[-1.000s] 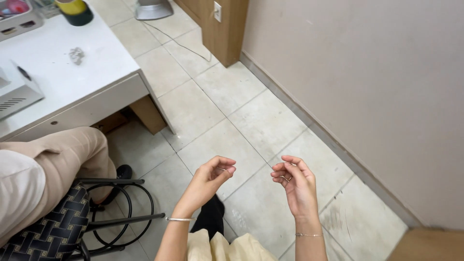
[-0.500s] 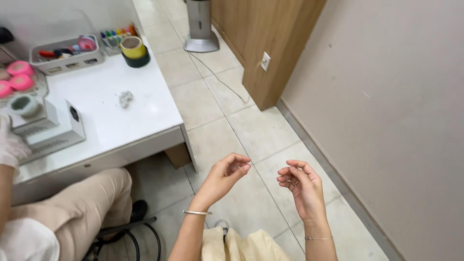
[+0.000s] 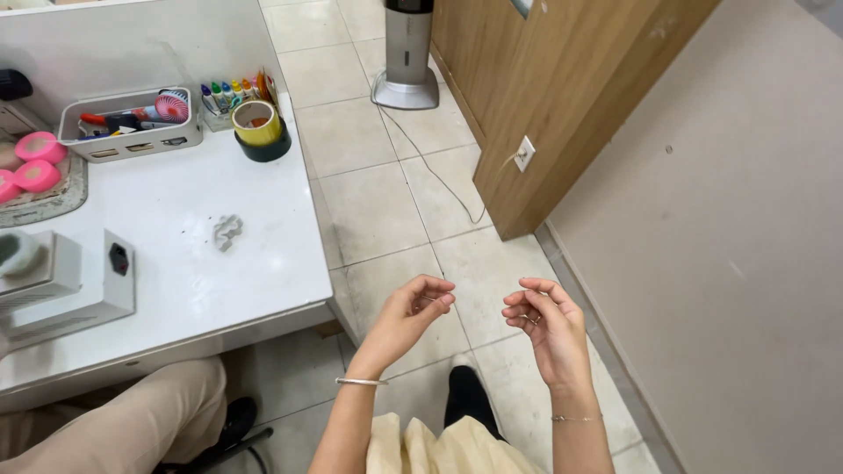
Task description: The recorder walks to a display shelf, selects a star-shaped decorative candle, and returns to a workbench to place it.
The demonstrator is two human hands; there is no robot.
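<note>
Tiled floor across centre frame. White table at left. Wooden cabinet upper right, beige wall right. Fan base top centre. Grey tray with tools upper left, tape rolls beside it. Co-worker's beige trouser leg lower left. Left hand lower centre, fingers curled, thumb and forefinger tips pressed together. Right hand just beside, apart, fingers loosely curled, pinching. Held thing too thin to tell; possibly fine thread between hands.

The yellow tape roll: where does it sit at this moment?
In the head view, the yellow tape roll stands on a dark roll at the white table's far right corner, beside the grey tray.
</note>
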